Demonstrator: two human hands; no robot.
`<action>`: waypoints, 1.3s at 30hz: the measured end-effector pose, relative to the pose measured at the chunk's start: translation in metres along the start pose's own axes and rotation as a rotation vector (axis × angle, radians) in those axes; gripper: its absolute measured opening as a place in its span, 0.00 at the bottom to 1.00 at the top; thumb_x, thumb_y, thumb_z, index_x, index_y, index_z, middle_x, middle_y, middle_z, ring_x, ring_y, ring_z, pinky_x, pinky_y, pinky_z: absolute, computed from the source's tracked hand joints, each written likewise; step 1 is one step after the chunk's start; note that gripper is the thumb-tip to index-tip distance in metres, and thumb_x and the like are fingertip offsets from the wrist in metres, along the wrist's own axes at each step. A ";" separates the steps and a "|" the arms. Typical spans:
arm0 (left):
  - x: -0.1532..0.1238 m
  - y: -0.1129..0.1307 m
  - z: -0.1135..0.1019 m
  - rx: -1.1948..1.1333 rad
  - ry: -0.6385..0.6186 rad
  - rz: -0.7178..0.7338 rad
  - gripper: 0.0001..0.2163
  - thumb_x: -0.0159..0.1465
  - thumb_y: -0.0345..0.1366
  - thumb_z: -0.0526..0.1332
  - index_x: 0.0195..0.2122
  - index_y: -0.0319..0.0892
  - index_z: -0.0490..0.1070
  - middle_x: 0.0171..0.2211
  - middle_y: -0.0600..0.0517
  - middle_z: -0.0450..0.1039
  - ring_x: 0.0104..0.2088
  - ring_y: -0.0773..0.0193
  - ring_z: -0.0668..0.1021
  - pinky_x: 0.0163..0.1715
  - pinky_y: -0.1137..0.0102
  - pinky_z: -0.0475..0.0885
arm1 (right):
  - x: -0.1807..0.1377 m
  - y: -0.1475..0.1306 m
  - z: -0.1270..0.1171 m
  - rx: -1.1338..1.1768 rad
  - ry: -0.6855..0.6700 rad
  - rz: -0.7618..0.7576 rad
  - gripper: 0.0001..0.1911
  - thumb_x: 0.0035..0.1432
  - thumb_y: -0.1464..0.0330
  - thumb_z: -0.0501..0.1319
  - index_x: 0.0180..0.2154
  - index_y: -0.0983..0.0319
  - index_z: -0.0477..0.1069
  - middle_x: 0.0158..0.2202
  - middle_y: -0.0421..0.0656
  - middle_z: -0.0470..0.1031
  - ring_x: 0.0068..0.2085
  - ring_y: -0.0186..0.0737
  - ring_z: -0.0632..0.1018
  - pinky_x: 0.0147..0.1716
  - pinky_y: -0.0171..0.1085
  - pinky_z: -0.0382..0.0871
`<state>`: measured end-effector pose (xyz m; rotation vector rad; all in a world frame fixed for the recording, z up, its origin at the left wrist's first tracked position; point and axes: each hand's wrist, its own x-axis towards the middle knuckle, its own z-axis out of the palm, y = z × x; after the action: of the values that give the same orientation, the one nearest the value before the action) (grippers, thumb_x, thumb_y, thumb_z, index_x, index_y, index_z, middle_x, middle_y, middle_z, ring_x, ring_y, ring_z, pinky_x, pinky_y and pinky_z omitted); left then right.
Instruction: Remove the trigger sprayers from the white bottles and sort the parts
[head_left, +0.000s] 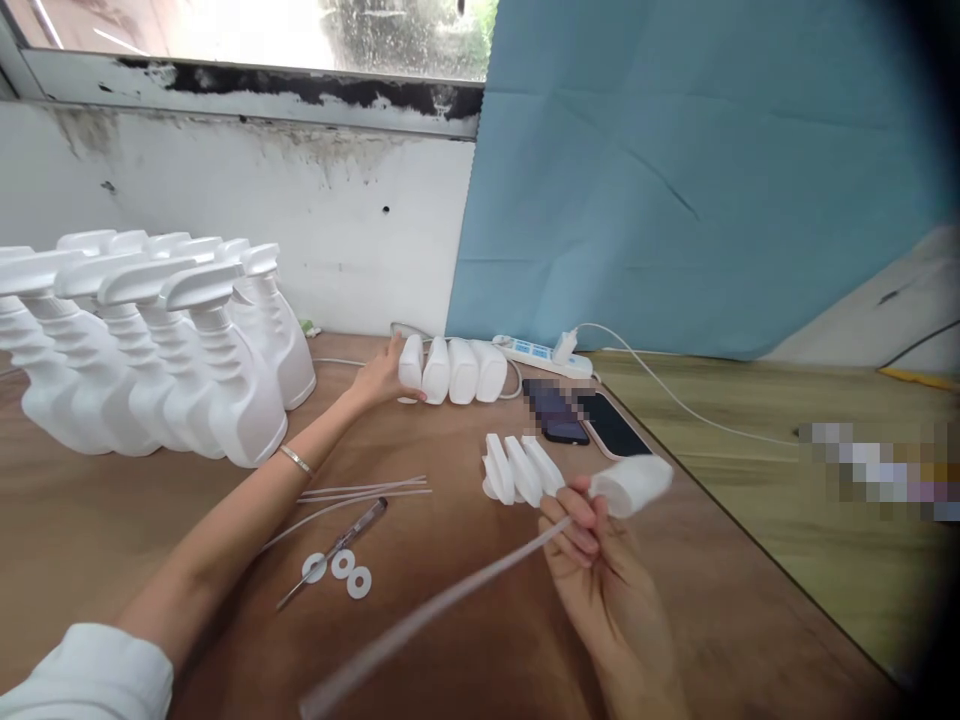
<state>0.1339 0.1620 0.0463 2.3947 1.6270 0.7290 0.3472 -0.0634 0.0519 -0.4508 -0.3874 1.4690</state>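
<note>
My left hand (pixel 381 378) reaches far across the brown table and grips the leftmost of several white bottles (pixel 411 366) lying in a row near the wall. My right hand (pixel 592 560) is closed on a white spray head (pixel 631 484), whose long translucent dip tube (pixel 442 606) trails down toward me. Three more white spray heads (pixel 519 468) lie in a row just beyond my right hand.
Several assembled white spray bottles (pixel 157 350) stand at the left. Loose thin tubes (pixel 360 492), a screwdriver (pixel 337 548) and three white washers (pixel 339 570) lie mid-table. Two phones (pixel 585 418) and a white power strip (pixel 541 354) with a cable sit near the blue sheet (pixel 675 170).
</note>
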 end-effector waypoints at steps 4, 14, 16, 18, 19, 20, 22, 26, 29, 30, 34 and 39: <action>-0.037 0.007 -0.020 -0.099 0.168 0.071 0.42 0.50 0.51 0.62 0.59 0.31 0.46 0.57 0.32 0.53 0.57 0.43 0.57 0.53 0.53 0.54 | 0.004 0.005 0.010 -0.042 -0.104 0.169 0.08 0.51 0.66 0.63 0.28 0.64 0.68 0.14 0.30 0.50 0.16 0.22 0.50 0.13 0.22 0.52; -0.194 0.037 -0.082 -0.310 0.022 0.528 0.36 0.51 0.41 0.65 0.59 0.47 0.50 0.57 0.44 0.55 0.59 0.51 0.56 0.56 0.56 0.54 | 0.010 0.068 0.053 -0.639 -0.500 0.573 0.19 0.58 0.54 0.49 0.23 0.60 0.56 0.07 0.28 0.49 0.09 0.24 0.44 0.09 0.27 0.38; -0.217 0.032 -0.084 -0.279 0.073 0.508 0.33 0.52 0.40 0.65 0.58 0.48 0.51 0.57 0.44 0.56 0.58 0.51 0.58 0.55 0.55 0.55 | 0.009 0.078 0.058 -0.782 -0.629 0.621 0.22 0.58 0.55 0.48 0.19 0.61 0.54 0.07 0.29 0.50 0.09 0.23 0.48 0.10 0.28 0.40; -0.234 0.028 -0.081 -0.266 0.112 0.463 0.33 0.53 0.39 0.64 0.58 0.48 0.50 0.58 0.43 0.54 0.57 0.52 0.59 0.54 0.57 0.58 | 0.009 0.086 0.061 -0.903 -0.766 0.650 0.24 0.57 0.55 0.50 0.16 0.62 0.52 0.08 0.31 0.52 0.10 0.23 0.53 0.11 0.28 0.43; -0.240 0.026 -0.079 -0.259 0.125 0.436 0.33 0.53 0.39 0.64 0.58 0.48 0.49 0.58 0.43 0.53 0.57 0.52 0.60 0.53 0.57 0.59 | 0.009 0.091 0.061 -0.946 -0.815 0.659 0.25 0.56 0.55 0.50 0.15 0.62 0.51 0.08 0.31 0.52 0.10 0.23 0.55 0.12 0.28 0.43; -0.244 0.025 -0.076 -0.244 0.129 0.409 0.32 0.54 0.37 0.63 0.58 0.48 0.50 0.58 0.43 0.53 0.56 0.53 0.61 0.52 0.58 0.61 | 0.010 0.095 0.061 -0.981 -0.844 0.668 0.25 0.55 0.55 0.51 0.14 0.62 0.50 0.08 0.32 0.52 0.11 0.23 0.56 0.12 0.28 0.44; -0.246 0.023 -0.070 -0.185 0.128 0.365 0.29 0.54 0.34 0.62 0.56 0.49 0.53 0.57 0.44 0.54 0.53 0.53 0.63 0.49 0.59 0.63 | 0.013 0.105 0.058 -1.052 -0.828 0.647 0.25 0.55 0.54 0.51 0.14 0.62 0.53 0.09 0.33 0.55 0.12 0.24 0.57 0.12 0.28 0.46; -0.223 0.016 -0.062 -0.073 0.140 0.331 0.27 0.52 0.29 0.59 0.54 0.48 0.58 0.56 0.44 0.55 0.51 0.52 0.63 0.48 0.58 0.63 | 0.028 0.118 0.051 -1.198 -0.676 0.425 0.22 0.56 0.55 0.49 0.21 0.64 0.63 0.14 0.35 0.61 0.14 0.25 0.59 0.14 0.28 0.49; -0.193 0.007 -0.059 -0.047 0.115 0.330 0.32 0.50 0.27 0.57 0.57 0.46 0.54 0.58 0.42 0.50 0.54 0.49 0.61 0.49 0.57 0.61 | 0.045 0.118 0.053 -1.366 -0.599 0.067 0.18 0.58 0.61 0.49 0.23 0.64 0.65 0.18 0.36 0.62 0.18 0.27 0.63 0.19 0.29 0.53; -0.182 0.004 -0.058 -0.052 0.106 0.322 0.33 0.49 0.26 0.56 0.58 0.46 0.52 0.58 0.41 0.49 0.54 0.50 0.62 0.48 0.58 0.62 | 0.050 0.117 0.056 -1.455 -0.586 -0.086 0.17 0.58 0.63 0.49 0.23 0.64 0.66 0.19 0.37 0.64 0.20 0.28 0.64 0.21 0.30 0.54; -0.152 -0.009 -0.048 -0.108 0.105 0.137 0.34 0.49 0.25 0.53 0.59 0.47 0.48 0.48 0.45 0.64 0.41 0.56 0.73 0.35 0.67 0.67 | 0.063 0.115 0.072 -1.815 -0.663 -0.458 0.15 0.58 0.69 0.51 0.24 0.64 0.70 0.27 0.41 0.69 0.26 0.30 0.67 0.28 0.31 0.55; -0.149 -0.021 -0.037 -0.321 -0.014 0.055 0.17 0.48 0.28 0.55 0.41 0.43 0.63 0.24 0.57 0.65 0.26 0.64 0.70 0.26 0.73 0.62 | 0.063 0.124 0.085 -2.022 -0.794 -0.379 0.15 0.55 0.72 0.51 0.20 0.66 0.71 0.26 0.45 0.72 0.26 0.32 0.68 0.27 0.33 0.54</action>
<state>0.0553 0.0299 0.0252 2.2156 1.3257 0.9029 0.2014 0.0098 0.0595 -1.1961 -2.4513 0.3157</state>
